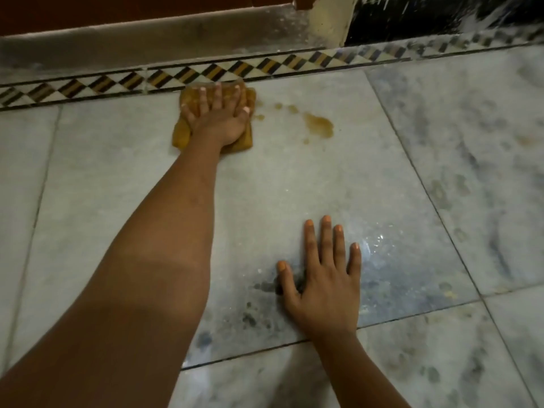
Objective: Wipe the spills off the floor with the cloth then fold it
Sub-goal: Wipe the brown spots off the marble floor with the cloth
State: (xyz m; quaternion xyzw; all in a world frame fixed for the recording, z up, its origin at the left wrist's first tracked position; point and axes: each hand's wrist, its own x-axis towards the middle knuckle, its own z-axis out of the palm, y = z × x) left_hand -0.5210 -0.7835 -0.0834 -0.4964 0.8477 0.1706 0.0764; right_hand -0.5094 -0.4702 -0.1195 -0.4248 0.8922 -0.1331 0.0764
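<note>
A yellow-brown cloth [182, 135] lies bunched on the grey marble floor near the patterned border strip. My left hand [219, 114] presses flat on top of it, fingers spread and straight. Just right of the cloth is a brown spill [319, 125], with small drops [278, 106] trailing between it and the cloth. My right hand [325, 278] rests flat on the floor nearer to me, fingers straight, holding nothing.
A diamond-patterned tile border [117, 83] runs along the far edge, with a grey skirting and a dark wooden surface [132, 13] behind it. Dark smudges [250, 318] and a wet sheen [382, 254] mark the tile around my right hand.
</note>
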